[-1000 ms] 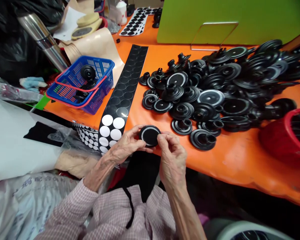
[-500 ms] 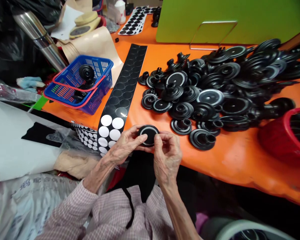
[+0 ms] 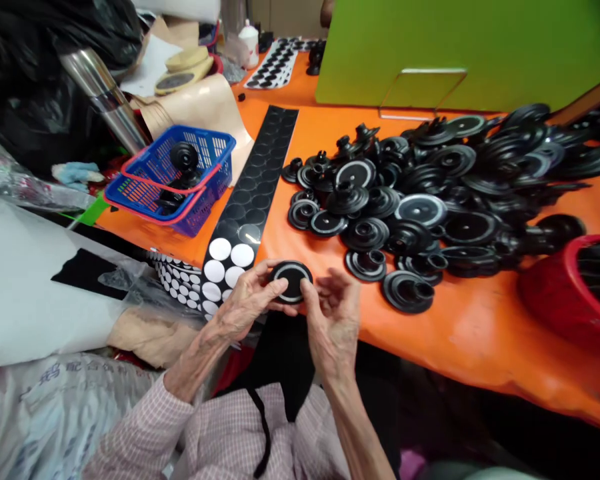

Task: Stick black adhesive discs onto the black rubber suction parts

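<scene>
A round black disc part (image 3: 292, 283) with a pale ring on its face is gripped by my left hand (image 3: 250, 297), the thumb lying on its face. The thumb of my right hand (image 3: 335, 320) touches the disc's right edge, while the other fingers are spread and hold nothing. Just beyond my left hand runs a black strip of round stickers (image 3: 247, 193); white circles show at its near end. A pile of black disc parts (image 3: 420, 207) lies on the orange table (image 3: 460, 333) to the right.
A blue basket (image 3: 215, 193) with black parts stands left of the strip. At the right edge is a red tub (image 3: 555, 287) holding black parts. Behind the pile stands a green board (image 3: 370, 60). A steel flask (image 3: 105, 100) leans at the back left.
The view has tilted, so the table sits lower in the picture. My right hand's fingers have opened away from the disc, which stays in my left hand.
</scene>
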### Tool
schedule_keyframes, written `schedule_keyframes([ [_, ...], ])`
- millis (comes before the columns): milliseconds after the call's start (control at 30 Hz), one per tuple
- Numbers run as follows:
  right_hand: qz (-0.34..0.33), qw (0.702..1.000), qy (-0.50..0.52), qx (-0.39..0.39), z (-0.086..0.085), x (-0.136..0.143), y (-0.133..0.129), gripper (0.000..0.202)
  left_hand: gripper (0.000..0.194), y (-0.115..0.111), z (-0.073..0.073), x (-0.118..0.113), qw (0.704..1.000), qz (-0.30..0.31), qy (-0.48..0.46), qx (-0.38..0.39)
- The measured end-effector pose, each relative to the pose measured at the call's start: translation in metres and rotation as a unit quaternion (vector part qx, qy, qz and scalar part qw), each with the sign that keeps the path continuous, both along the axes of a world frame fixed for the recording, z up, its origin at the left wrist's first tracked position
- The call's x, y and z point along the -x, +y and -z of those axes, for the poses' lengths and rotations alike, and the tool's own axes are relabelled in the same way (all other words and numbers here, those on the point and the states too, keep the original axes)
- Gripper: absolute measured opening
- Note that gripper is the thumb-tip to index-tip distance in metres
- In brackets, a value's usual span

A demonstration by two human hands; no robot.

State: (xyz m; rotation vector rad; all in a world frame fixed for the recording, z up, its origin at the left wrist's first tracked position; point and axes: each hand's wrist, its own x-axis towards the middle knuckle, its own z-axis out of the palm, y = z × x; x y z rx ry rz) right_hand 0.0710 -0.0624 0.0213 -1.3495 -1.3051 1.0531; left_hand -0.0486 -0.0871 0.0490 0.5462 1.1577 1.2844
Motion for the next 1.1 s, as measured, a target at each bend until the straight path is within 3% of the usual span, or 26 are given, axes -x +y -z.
schedule_keyframes([
  [167,-0.172,0.965,0.131,0.145,-0.016,0.015,0.018,0.033,0.040,-0.001,-0.018,0.027,0.998,0.022,0.066,0.004],
  [233,-0.219,0.952,0.168,0.132,-0.032,0.042,0.034,0.033,0.044,0.006,-0.039,0.053,0.992,0.000,0.125,-0.011],
  [300,-0.271,0.934,0.213,0.097,-0.058,0.077,0.050,0.032,0.053,0.012,-0.071,0.085,0.978,-0.048,0.201,-0.032],
  [367,-0.316,0.902,0.284,0.072,-0.084,0.110,0.064,0.028,0.060,0.012,-0.104,0.112,0.942,-0.112,0.312,-0.046],
  [433,-0.329,0.886,0.325,0.037,-0.098,0.130,0.073,0.027,0.055,0.006,-0.121,0.129,0.875,-0.192,0.442,-0.052],
  [500,-0.309,0.912,0.269,-0.019,-0.091,0.132,0.075,0.023,0.044,-0.004,-0.114,0.131,0.841,-0.191,0.504,-0.036],
  [600,-0.255,0.960,0.056,-0.098,-0.046,0.108,0.061,0.022,0.032,-0.016,-0.067,0.116,0.863,-0.112,0.491,0.041],
  [700,-0.249,0.958,-0.050,-0.133,0.002,0.080,0.038,0.026,0.042,-0.013,-0.018,0.101,0.875,-0.143,0.454,0.094],
  [767,-0.247,0.956,-0.065,-0.145,0.019,0.069,0.027,0.027,0.040,-0.004,-0.002,0.100,0.893,-0.148,0.413,0.099],
  [900,-0.231,0.954,-0.102,-0.163,0.015,0.071,0.025,0.029,0.021,0.009,-0.003,0.106,0.939,-0.106,0.315,0.084],
  [1100,-0.181,0.935,-0.198,-0.230,-0.004,0.091,0.035,0.028,0.024,0.001,-0.008,0.102,0.982,-0.071,0.177,-0.012],
])
